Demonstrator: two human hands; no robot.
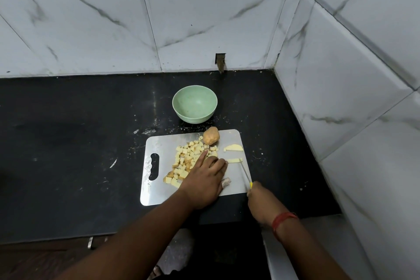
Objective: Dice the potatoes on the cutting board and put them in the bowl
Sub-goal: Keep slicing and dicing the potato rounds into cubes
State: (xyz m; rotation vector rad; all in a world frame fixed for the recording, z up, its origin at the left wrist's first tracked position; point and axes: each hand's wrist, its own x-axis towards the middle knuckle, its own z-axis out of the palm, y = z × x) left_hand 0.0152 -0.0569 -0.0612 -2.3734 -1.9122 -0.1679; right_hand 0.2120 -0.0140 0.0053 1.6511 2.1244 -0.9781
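Observation:
A steel cutting board [159,143] lies on the black counter. A pile of diced potato [186,157] covers its middle. One whole potato [211,135] sits at the board's far edge, and two potato slices [233,148] lie at its right side. My left hand [205,179] covers a piece of potato [212,158] beside the pile, index finger stretched out over the dice. My right hand [258,198] grips the yellow handle of a knife [245,173], whose tip reaches the nearer slice. The green bowl [194,104] stands empty behind the board.
Tiled walls close the counter at the back and on the right, meeting in a corner. A small dark notch [220,61] sits in the back wall above the bowl. The counter's front edge runs just under my forearms.

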